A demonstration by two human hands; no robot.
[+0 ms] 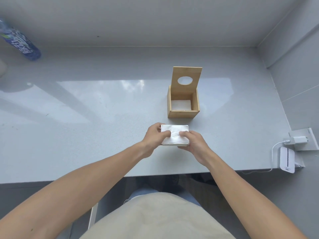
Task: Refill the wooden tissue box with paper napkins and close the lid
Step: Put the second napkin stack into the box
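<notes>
A white stack of paper napkins (174, 135) is held just above the grey counter, in front of the box. My left hand (154, 137) grips its left side and my right hand (194, 144) grips its right side, thumbs pressed on top. The wooden tissue box (183, 113) stands a little beyond, to the right of centre. Its lid (187, 73), with an oval hole, stands upright at the back. Something white lies at the bottom of the box.
A blue-labelled bottle (22, 43) stands at the far left. A white device (287, 160) with a cable and a charger plug (296, 140) sit at the counter's right edge. A wall closes the back and right. The counter's front edge (103, 178) runs below my forearms.
</notes>
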